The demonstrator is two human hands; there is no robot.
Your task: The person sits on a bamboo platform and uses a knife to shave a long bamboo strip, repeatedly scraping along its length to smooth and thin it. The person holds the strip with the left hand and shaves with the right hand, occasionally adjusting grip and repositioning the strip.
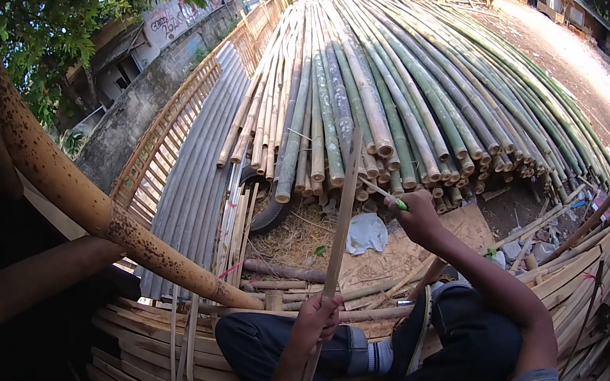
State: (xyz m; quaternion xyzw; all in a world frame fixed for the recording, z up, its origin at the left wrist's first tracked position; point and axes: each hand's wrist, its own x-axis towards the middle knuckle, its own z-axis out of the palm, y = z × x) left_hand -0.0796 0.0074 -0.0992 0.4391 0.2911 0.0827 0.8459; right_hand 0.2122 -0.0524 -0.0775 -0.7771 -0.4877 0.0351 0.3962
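A long, flat bamboo strip stands nearly upright in front of me. My left hand is wrapped round its lower part, close to my bent knee. Higher up and to the right, my right hand is closed on a knife with green on its handle. Its thin, pale blade points left, and the tip meets or passes close to the upper part of the strip; I cannot tell whether it touches. Most of the handle is hidden in my fingers.
A big stack of bamboo poles lies ahead. Split bamboo slats lie beneath me. A thick bamboo pole slants in from the left, beside corrugated sheets. White plastic and a black tyre lie before the stack.
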